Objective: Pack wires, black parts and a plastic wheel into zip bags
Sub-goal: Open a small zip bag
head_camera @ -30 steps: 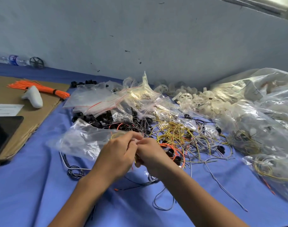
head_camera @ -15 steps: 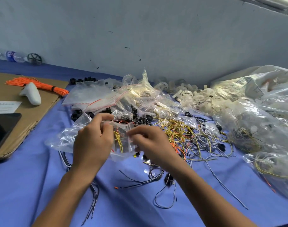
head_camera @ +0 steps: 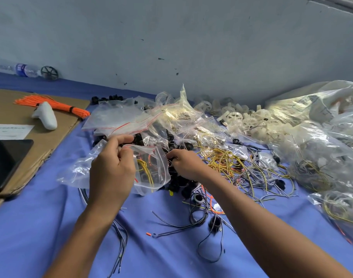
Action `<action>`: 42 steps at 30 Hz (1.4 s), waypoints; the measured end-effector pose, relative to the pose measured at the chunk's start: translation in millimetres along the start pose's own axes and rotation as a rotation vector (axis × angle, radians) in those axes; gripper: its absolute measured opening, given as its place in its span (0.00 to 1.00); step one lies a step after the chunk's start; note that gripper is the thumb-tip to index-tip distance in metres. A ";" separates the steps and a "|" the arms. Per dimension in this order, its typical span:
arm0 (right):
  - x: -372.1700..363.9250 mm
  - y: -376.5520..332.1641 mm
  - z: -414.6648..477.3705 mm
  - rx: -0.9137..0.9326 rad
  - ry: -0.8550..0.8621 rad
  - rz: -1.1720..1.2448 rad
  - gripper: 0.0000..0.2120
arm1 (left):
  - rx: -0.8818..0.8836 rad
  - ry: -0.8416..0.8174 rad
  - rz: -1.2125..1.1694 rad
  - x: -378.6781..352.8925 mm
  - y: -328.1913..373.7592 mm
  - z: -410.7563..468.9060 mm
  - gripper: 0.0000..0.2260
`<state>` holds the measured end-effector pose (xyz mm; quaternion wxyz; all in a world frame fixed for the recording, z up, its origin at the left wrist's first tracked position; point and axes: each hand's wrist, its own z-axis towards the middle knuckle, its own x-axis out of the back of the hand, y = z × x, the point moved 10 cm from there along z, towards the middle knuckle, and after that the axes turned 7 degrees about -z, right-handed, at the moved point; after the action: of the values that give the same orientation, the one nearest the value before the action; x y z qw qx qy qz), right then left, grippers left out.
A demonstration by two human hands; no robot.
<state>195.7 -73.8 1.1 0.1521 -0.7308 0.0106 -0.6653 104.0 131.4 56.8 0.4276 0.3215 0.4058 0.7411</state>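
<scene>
My left hand (head_camera: 111, 169) pinches the red-striped mouth of a clear zip bag (head_camera: 151, 169) and holds it up over the blue cloth. Yellow and red wires lie inside the bag. My right hand (head_camera: 184, 164) is just right of the bag, fingers curled down into a heap of black parts (head_camera: 177, 183); what it holds is hidden. A tangle of yellow and grey wires (head_camera: 231, 163) spreads to the right. White plastic wheels (head_camera: 249, 121) are piled at the back.
Empty zip bags (head_camera: 121, 119) lie behind my hands. Large filled plastic bags (head_camera: 322, 149) crowd the right side. On the left, a cardboard sheet (head_camera: 51, 137) carries an orange wire bundle (head_camera: 57, 105), a white controller (head_camera: 46, 115) and a dark tablet (head_camera: 7, 161). Loose black wires (head_camera: 197, 217) lie near me.
My hands have separated. The left one lifted the bag's mouth up and left, and the right one moved right and down onto the black parts.
</scene>
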 end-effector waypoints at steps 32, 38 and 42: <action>38.6 -4.1 -163.8 0.050 0.276 0.853 0.18 | -0.033 -0.194 0.148 -37.9 10.8 -26.4 0.11; -1.4 -66.0 -107.8 0.158 0.071 0.715 0.12 | -0.140 -0.275 0.161 -55.0 28.2 -45.5 0.14; -15.7 -67.9 -88.0 0.099 -0.029 0.798 0.17 | -0.172 -0.290 0.126 -56.1 34.6 -49.2 0.16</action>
<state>95.3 -24.0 7.9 0.4336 -0.6705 0.2591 -0.5434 74.6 54.5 57.0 0.4601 0.4121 0.2540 0.7443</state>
